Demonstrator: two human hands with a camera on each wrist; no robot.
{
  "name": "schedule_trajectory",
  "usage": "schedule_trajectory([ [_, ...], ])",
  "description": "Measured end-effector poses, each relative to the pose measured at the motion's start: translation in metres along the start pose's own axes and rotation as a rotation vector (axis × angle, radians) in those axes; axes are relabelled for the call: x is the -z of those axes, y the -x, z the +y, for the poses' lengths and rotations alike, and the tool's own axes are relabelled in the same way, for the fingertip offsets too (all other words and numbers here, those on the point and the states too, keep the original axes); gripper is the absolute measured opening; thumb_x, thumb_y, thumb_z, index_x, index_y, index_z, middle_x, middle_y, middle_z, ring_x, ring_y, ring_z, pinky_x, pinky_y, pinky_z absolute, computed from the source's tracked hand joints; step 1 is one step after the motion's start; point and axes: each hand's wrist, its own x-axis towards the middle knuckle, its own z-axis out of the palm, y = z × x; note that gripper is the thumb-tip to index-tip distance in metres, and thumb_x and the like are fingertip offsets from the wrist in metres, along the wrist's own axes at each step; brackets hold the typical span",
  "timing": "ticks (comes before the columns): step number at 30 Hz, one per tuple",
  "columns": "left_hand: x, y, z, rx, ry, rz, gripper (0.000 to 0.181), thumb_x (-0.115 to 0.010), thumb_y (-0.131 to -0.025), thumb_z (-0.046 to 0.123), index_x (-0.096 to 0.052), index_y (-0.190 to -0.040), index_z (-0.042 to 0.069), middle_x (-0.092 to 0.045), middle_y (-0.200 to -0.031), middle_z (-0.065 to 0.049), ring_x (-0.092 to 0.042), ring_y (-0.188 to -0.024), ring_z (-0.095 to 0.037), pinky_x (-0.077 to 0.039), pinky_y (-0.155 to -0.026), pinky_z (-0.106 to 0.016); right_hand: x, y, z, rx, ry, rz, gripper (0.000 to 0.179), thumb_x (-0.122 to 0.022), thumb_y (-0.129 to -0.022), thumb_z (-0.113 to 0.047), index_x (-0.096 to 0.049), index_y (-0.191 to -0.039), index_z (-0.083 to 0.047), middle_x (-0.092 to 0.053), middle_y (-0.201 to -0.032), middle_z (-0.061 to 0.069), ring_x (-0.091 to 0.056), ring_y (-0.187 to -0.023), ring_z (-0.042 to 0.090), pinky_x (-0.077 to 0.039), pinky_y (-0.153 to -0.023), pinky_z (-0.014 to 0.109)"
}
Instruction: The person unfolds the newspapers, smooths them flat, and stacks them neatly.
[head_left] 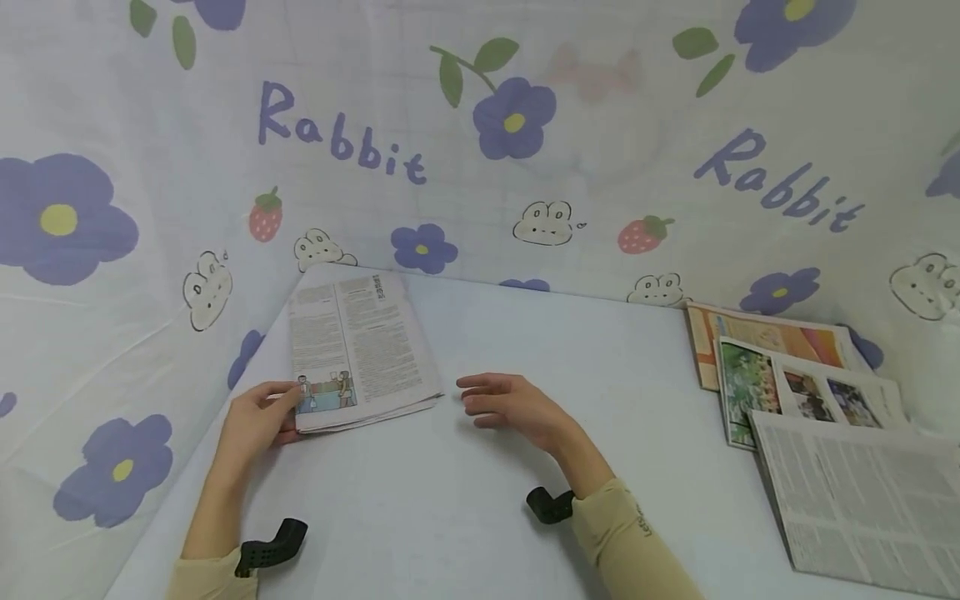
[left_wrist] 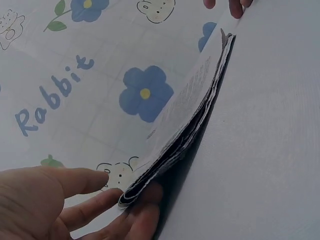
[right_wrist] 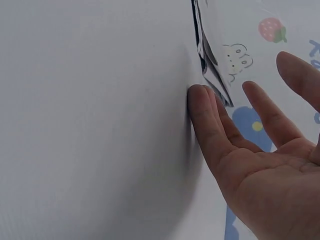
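A folded newspaper (head_left: 360, 342) lies on the white table at the back left, printed with text columns and a small cartoon. My left hand (head_left: 258, 421) holds its near left corner, with some fingers beneath the paper. In the left wrist view the layered, folded edge of the newspaper (left_wrist: 185, 135) sits between the fingers of the left hand (left_wrist: 95, 205), slightly raised at that corner. My right hand (head_left: 517, 408) is just right of the near right corner, fingers extended and holding nothing. The right wrist view shows the right hand's fingertips (right_wrist: 200, 100) close beside the newspaper (right_wrist: 207, 55); contact is unclear.
On the right side of the table lie a grey text newspaper (head_left: 862, 500), a paper with photographs (head_left: 810, 387) and an orange printed paper (head_left: 780, 337), overlapping. A patterned curtain (head_left: 465, 192) borders the table at the back and left. A whitish object (head_left: 930, 375) stands at the far right.
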Motion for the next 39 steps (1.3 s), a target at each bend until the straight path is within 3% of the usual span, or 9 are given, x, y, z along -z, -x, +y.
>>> schedule_trajectory([
  [5,0.000,-0.003,-0.002,-0.002,0.119,-0.095,0.050,-0.065,-0.097,0.017,-0.049,-0.139,-0.005,-0.063,-0.119,-0.024,-0.069,-0.074,-0.016,-0.058,-0.069,-0.034,-0.008,-0.006,0.001,0.003,-0.009,-0.007,0.048,-0.067,-0.095,-0.013,-0.054,-0.139,-0.001,-0.050,-0.140,0.019,-0.055,-0.121,0.034,-0.047,-0.097,0.043],
  [12,0.002,-0.007,-0.005,0.034,0.298,-0.138,0.055,-0.069,-0.094,0.008,-0.046,-0.142,-0.006,-0.066,-0.107,-0.009,-0.069,-0.083,-0.017,-0.058,-0.072,-0.033,-0.016,-0.013,0.001,-0.008,-0.052,0.014,0.050,-0.068,-0.094,-0.014,-0.054,-0.141,-0.005,-0.050,-0.141,0.017,-0.056,-0.118,0.034,-0.048,-0.096,0.043],
  [22,0.008,-0.005,-0.003,0.056,0.484,-0.219,0.060,-0.068,-0.093,0.003,-0.039,-0.143,-0.010,-0.066,-0.105,-0.007,-0.069,-0.088,-0.017,-0.056,-0.076,-0.031,-0.025,-0.018,-0.003,-0.008,-0.110,0.037,0.047,-0.066,-0.097,-0.020,-0.055,-0.141,-0.010,-0.051,-0.139,0.013,-0.055,-0.119,0.035,-0.048,-0.096,0.045],
  [27,0.008,-0.005,-0.002,0.046,0.508,-0.228,0.060,-0.069,-0.092,0.002,-0.039,-0.143,-0.011,-0.068,-0.103,-0.007,-0.069,-0.087,-0.016,-0.056,-0.075,-0.029,-0.030,-0.024,-0.001,0.012,-0.173,0.065,0.044,-0.064,-0.098,-0.026,-0.058,-0.139,-0.011,-0.056,-0.135,0.013,-0.057,-0.118,0.035,-0.050,-0.093,0.044],
  [33,0.009,-0.005,-0.002,0.048,0.510,-0.234,0.060,-0.069,-0.092,0.002,-0.039,-0.143,-0.011,-0.067,-0.105,-0.007,-0.069,-0.086,-0.016,-0.056,-0.075,-0.028,-0.036,-0.030,0.000,0.023,-0.291,0.118,0.042,-0.064,-0.098,-0.019,-0.058,-0.138,-0.007,-0.062,-0.126,0.015,-0.060,-0.114,0.035,-0.051,-0.090,0.044],
  [39,0.009,-0.005,-0.002,0.043,0.510,-0.258,0.060,-0.069,-0.093,0.003,-0.039,-0.143,-0.011,-0.067,-0.107,-0.008,-0.069,-0.088,-0.016,-0.056,-0.076,-0.027,-0.043,-0.034,0.002,0.029,-0.318,0.151,0.041,-0.067,-0.095,-0.009,-0.060,-0.135,-0.003,-0.063,-0.122,0.018,-0.064,-0.105,0.030,-0.053,-0.088,0.044],
])
